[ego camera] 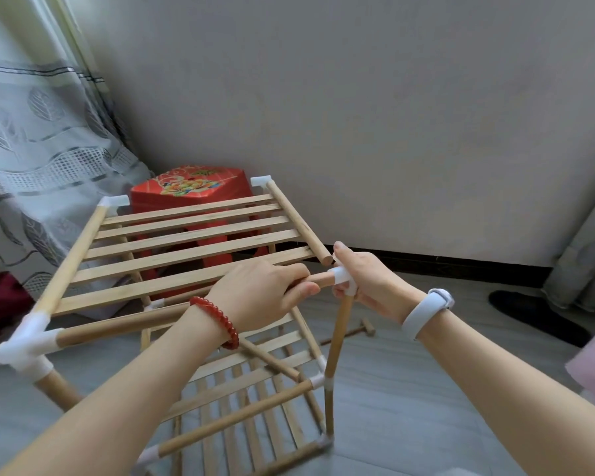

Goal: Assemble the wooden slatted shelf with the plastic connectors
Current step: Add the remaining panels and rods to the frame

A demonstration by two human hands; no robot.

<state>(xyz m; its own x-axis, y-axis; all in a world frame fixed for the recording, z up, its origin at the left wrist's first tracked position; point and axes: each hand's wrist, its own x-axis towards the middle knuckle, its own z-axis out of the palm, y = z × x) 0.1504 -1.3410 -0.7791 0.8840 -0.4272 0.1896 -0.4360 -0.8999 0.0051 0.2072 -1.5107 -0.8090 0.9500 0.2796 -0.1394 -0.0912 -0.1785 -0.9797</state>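
Here, at far left, I see a white three-way plastic connector (26, 348) joining the top slatted wooden panel (186, 249) to the front round wooden rail (124, 324). My left hand (258, 293) curls tightly around that rail's right end. My right hand (368, 286) pinches a second white plastic corner connector (342, 276), seated atop the upright wooden post (337, 341), touching the rail's tip.
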